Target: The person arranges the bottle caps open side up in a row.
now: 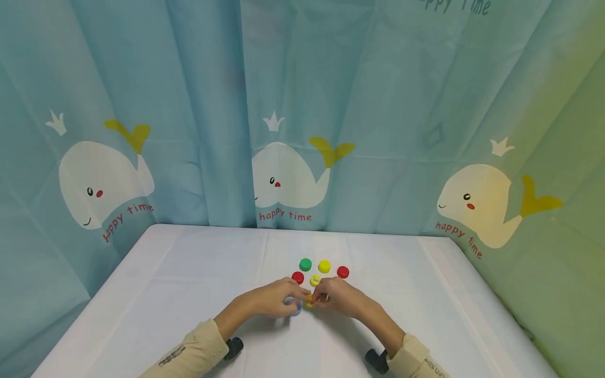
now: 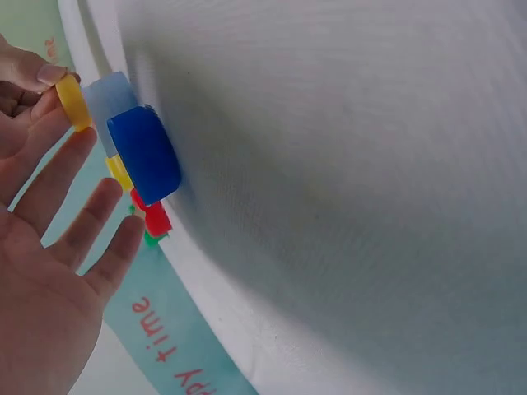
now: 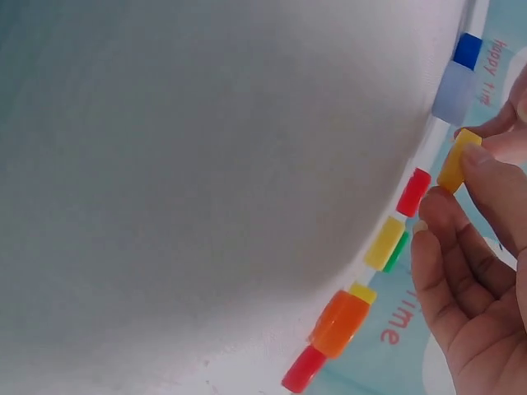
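Observation:
A yellow bottle cap (image 3: 458,164) is pinched by my right hand (image 1: 341,296), with the thumb on its near face. My left hand (image 1: 276,296) reaches in from the other side, its fingers mostly straight and a fingertip at the same cap. Just below the left palm in the head view is a bluish cap (image 1: 296,306). From the left wrist, a dark blue cap (image 2: 144,156) and a light blue cap (image 2: 111,97) show beside the fingers. An orange cap (image 3: 339,322) near my right hand is hidden in the head view.
Beyond the hands lie a green cap (image 1: 305,264), a yellow cap (image 1: 324,266), red caps at left (image 1: 298,277) and right (image 1: 343,272), and another yellow cap (image 1: 315,281). The white table (image 1: 198,262) ends at a whale-print curtain (image 1: 203,131).

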A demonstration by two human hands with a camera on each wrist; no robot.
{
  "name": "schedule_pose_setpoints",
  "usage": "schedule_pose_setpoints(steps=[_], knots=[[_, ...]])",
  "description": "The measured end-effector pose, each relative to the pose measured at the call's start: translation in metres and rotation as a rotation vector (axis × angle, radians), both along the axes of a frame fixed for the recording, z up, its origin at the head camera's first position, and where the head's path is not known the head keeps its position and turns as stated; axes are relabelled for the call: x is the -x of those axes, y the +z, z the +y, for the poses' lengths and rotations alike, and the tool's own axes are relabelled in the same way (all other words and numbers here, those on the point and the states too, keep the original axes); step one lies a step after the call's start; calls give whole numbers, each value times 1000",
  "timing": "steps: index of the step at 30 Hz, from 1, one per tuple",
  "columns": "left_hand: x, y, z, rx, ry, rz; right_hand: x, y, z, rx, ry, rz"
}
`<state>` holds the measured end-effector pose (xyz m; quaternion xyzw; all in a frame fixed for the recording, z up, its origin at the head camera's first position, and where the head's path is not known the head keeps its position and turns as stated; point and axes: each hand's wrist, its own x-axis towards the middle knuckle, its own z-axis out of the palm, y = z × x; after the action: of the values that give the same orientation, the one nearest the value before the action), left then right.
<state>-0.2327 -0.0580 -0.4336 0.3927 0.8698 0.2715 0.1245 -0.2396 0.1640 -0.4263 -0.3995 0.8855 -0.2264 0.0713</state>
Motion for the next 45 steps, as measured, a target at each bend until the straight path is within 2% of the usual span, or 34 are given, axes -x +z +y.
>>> schedule_pose_setpoints(steps=[9,15,21,25,30,38,42,45], knots=[[-2,1,5,75,-4,20,-1,-5,-3,-63,5,73],[-4,3,7,116,7,23,-3,-4,-6,-92,-21,81],[-3,1,5,101,-15,34,-3,-3,-10,-112,-36,61],[-3,0,5,76,-31,10,-3,-5,-10,-124,-38,49],[-2,-2,5,63,-24,-19,-3,-8,-8,-116,-22,49],[-3,0,5,33,-14,7,-4,-7,-7,-65,-42,15],[-3,3,3,32,27,57,-5,-4,-7,-67,-51,7],[-2,5,2,37,93,108,-4,-2,-6,-61,-64,15]])
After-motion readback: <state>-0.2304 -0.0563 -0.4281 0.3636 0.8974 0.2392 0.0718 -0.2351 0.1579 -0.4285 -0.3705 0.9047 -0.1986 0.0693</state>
